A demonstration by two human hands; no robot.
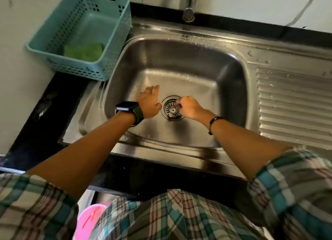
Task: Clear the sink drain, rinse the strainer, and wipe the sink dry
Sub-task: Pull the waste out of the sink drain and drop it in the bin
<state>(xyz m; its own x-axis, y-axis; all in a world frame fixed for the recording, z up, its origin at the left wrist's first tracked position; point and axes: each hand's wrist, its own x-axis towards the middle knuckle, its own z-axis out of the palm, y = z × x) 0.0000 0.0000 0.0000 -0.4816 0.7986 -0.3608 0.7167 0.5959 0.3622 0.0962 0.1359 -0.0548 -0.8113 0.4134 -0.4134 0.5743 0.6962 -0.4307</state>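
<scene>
While the strainer [170, 109] is sitting in the drain at the middle of the sink [179, 60] floor, its right edge is being reached by the right hand [190, 107], whose fingers are being curled over that rim; whether the strainer is actually being pinched cannot be told, since the fingertips are hidden and blurred. The left hand [150, 102] is being laid flat on the basin floor just left of the drain, fingers straight and together, with nothing being held. A dark watch [128, 109] is being worn on the left wrist and a beaded bracelet [214, 122] on the right. A teal basket [80, 33] is being kept on the counter left of the sink, a green sponge [83, 51] lying inside it, and the tap [189, 9] is being seen above the basin's far rim.
</scene>
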